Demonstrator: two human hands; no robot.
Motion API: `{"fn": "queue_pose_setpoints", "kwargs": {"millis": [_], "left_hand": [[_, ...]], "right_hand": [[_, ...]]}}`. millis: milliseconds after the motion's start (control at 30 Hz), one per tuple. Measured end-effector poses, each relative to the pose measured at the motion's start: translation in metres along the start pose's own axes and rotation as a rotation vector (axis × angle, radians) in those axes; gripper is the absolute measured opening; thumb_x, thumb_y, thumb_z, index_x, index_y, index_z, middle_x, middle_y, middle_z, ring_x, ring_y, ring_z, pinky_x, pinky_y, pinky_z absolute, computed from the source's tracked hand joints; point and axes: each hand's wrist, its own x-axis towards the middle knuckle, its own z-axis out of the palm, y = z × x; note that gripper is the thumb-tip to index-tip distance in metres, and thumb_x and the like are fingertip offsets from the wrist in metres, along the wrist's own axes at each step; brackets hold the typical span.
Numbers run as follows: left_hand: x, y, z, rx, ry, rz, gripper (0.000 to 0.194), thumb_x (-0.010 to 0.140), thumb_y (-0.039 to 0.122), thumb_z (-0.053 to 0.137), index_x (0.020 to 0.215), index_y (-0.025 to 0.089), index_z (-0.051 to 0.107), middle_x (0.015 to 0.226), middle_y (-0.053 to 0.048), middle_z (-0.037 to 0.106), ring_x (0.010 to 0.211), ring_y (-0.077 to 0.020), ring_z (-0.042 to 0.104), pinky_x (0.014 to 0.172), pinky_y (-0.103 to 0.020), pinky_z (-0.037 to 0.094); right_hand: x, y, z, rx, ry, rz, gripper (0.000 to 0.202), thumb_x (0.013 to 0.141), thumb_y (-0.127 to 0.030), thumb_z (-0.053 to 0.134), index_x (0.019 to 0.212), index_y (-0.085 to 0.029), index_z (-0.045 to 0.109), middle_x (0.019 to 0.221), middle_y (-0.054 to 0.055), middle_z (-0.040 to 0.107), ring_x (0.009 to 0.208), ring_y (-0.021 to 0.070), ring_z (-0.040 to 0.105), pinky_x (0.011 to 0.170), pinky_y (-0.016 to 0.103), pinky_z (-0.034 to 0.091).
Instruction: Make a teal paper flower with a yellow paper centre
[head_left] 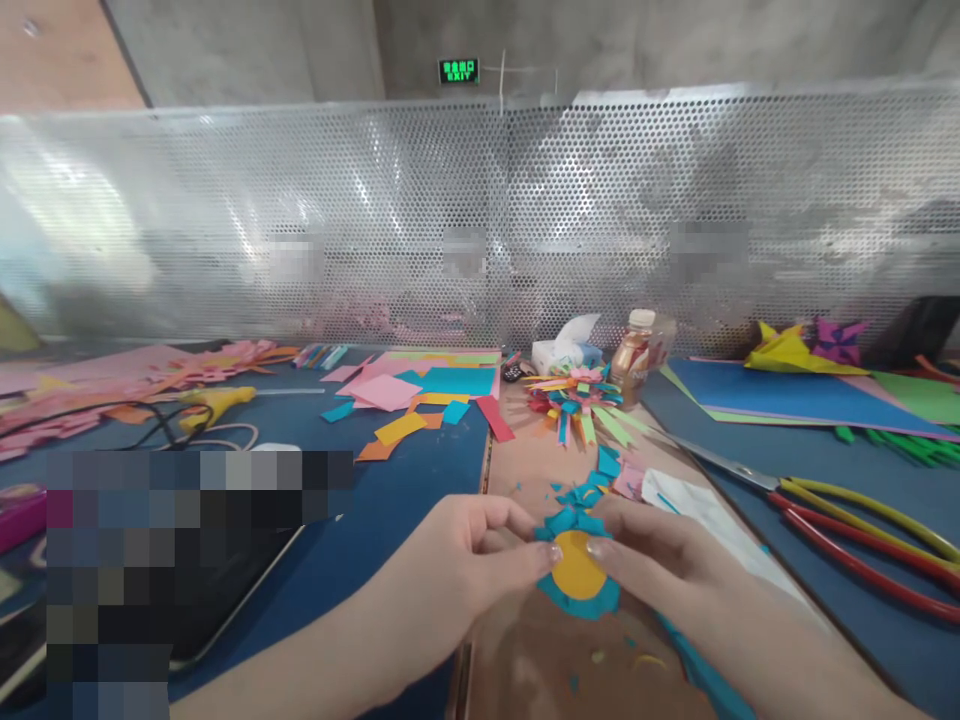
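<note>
A paper flower with a round yellow centre and teal petals is held between both hands above the brown board. My left hand grips its left side, with the thumb on the yellow disc's edge. From the right, my right hand pinches it the same way, the thumb pressed near the disc's upper right edge. The fingers behind the flower are partly hidden. Teal paper scraps lie just beyond it, and a teal strip passes under my right wrist.
Large scissors with red and yellow handles lie at right. Behind the flower stand a colourful paper-strip pompom, a bottle and a tissue box. At left are paper sheets, a yellow glue gun and a dark tablet.
</note>
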Motion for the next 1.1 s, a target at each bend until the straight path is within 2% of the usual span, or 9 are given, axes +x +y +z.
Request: {"fn": "queue_pose_setpoints", "kwargs": {"millis": [200, 300, 433, 600, 767, 900, 967, 1100], "left_hand": [[0.004, -0.006, -0.002, 0.027, 0.042, 0.019, 0.019, 0.072, 0.032, 0.063, 0.071, 0.015, 0.054, 0.034, 0.014, 0.027, 0.031, -0.0022, 0.015, 0.034, -0.019, 0.011], [0.008, -0.009, -0.003, 0.032, 0.027, 0.001, 0.021, 0.071, 0.035, 0.063, 0.076, 0.017, 0.053, 0.035, 0.014, 0.029, 0.030, -0.0032, 0.016, 0.032, -0.018, 0.012], [0.012, -0.013, -0.006, 0.064, -0.013, 0.001, 0.023, 0.069, 0.036, 0.062, 0.078, 0.018, 0.051, 0.033, 0.015, 0.031, 0.028, -0.0037, 0.016, 0.029, -0.018, 0.014], [0.011, -0.013, -0.005, 0.043, -0.001, -0.017, 0.018, 0.069, 0.031, 0.062, 0.072, 0.018, 0.051, 0.034, 0.014, 0.029, 0.029, -0.0029, 0.017, 0.030, -0.017, 0.013], [0.007, -0.010, -0.004, 0.009, -0.027, 0.000, 0.015, 0.071, 0.029, 0.061, 0.071, 0.018, 0.051, 0.034, 0.015, 0.028, 0.029, -0.0031, 0.017, 0.032, -0.017, 0.011], [0.005, -0.007, -0.003, 0.037, -0.004, 0.004, 0.015, 0.071, 0.027, 0.062, 0.070, 0.017, 0.051, 0.035, 0.014, 0.030, 0.031, -0.0032, 0.017, 0.033, -0.018, 0.011], [0.005, -0.006, -0.003, 0.032, -0.007, 0.003, 0.015, 0.071, 0.027, 0.062, 0.070, 0.017, 0.051, 0.035, 0.014, 0.030, 0.031, -0.0033, 0.017, 0.033, -0.018, 0.012], [0.004, -0.005, -0.003, 0.034, -0.019, -0.003, 0.016, 0.071, 0.029, 0.062, 0.070, 0.017, 0.051, 0.035, 0.014, 0.030, 0.031, -0.0033, 0.018, 0.033, -0.018, 0.012]], "right_hand": [[0.003, -0.002, 0.001, 0.111, -0.093, 0.134, 0.033, 0.072, -0.050, 0.056, 0.071, -0.017, 0.056, 0.073, 0.003, 0.058, 0.071, 0.0167, 0.053, 0.062, 0.025, 0.042], [0.002, 0.000, 0.000, 0.172, -0.088, 0.128, 0.032, 0.072, -0.049, 0.059, 0.072, -0.017, 0.059, 0.072, 0.002, 0.058, 0.073, 0.0173, 0.055, 0.068, 0.025, 0.044], [0.002, 0.004, -0.002, 0.167, -0.111, 0.125, 0.037, 0.072, -0.054, 0.060, 0.074, -0.017, 0.061, 0.075, 0.003, 0.060, 0.072, 0.0157, 0.055, 0.066, 0.023, 0.044], [0.002, 0.003, -0.005, 0.104, -0.108, 0.116, 0.034, 0.078, -0.049, 0.057, 0.077, -0.016, 0.061, 0.069, 0.000, 0.055, 0.058, 0.0086, 0.045, 0.050, 0.017, 0.036], [0.001, 0.003, -0.005, 0.086, -0.106, 0.061, 0.031, 0.080, -0.046, 0.056, 0.071, -0.016, 0.058, 0.066, -0.001, 0.048, 0.057, 0.0075, 0.039, 0.046, 0.016, 0.033], [0.001, 0.006, -0.004, 0.112, -0.114, 0.104, 0.031, 0.079, -0.046, 0.057, 0.070, -0.017, 0.054, 0.061, -0.003, 0.041, 0.046, 0.0055, 0.029, 0.038, 0.017, 0.024], [0.000, 0.006, -0.004, 0.123, -0.121, 0.125, 0.031, 0.078, -0.047, 0.057, 0.072, -0.017, 0.053, 0.060, -0.004, 0.040, 0.048, 0.0058, 0.030, 0.040, 0.018, 0.024], [-0.002, 0.006, -0.004, 0.099, -0.115, 0.134, 0.037, 0.078, -0.053, 0.056, 0.075, -0.016, 0.054, 0.065, -0.002, 0.045, 0.057, 0.0090, 0.039, 0.051, 0.020, 0.032]]}}
